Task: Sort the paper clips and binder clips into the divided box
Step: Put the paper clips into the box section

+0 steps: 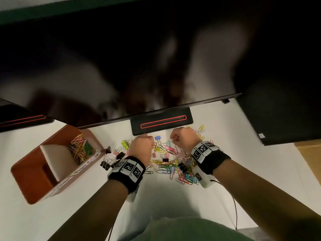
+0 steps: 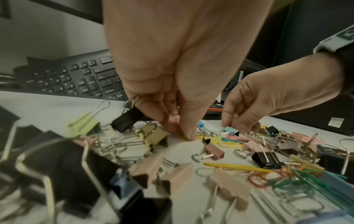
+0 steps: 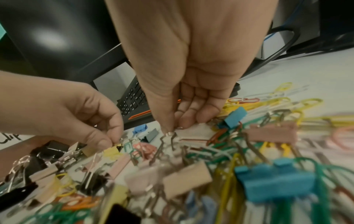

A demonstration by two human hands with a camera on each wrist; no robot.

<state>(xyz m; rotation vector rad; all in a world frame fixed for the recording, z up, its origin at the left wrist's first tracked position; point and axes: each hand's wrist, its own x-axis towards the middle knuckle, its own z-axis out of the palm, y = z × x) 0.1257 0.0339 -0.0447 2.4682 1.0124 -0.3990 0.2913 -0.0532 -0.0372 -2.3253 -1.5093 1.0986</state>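
An orange divided box (image 1: 31,180) stands at the left; its far compartment holds coloured paper clips (image 1: 80,148). A mixed pile of paper clips and binder clips (image 1: 166,164) covers the white desk between my hands. My left hand (image 1: 148,141) (image 2: 184,134) pinches a small yellow clip (image 3: 114,150) at the pile's far left. A black binder clip (image 2: 128,119) lies against that hand's outer fingers. My right hand (image 1: 173,139) (image 3: 172,128) pinches the silver wire handle (image 3: 169,136) of a binder clip whose body is blurred. A light blue binder clip (image 2: 231,130) sits just by those fingertips.
A monitor (image 1: 121,66) hangs over the desk, and its black base (image 1: 162,123) stands just beyond my hands. A black keyboard (image 2: 76,78) lies behind the pile. A dark case (image 1: 286,110) stands at the right. A thin cable (image 1: 234,206) trails from my right wrist.
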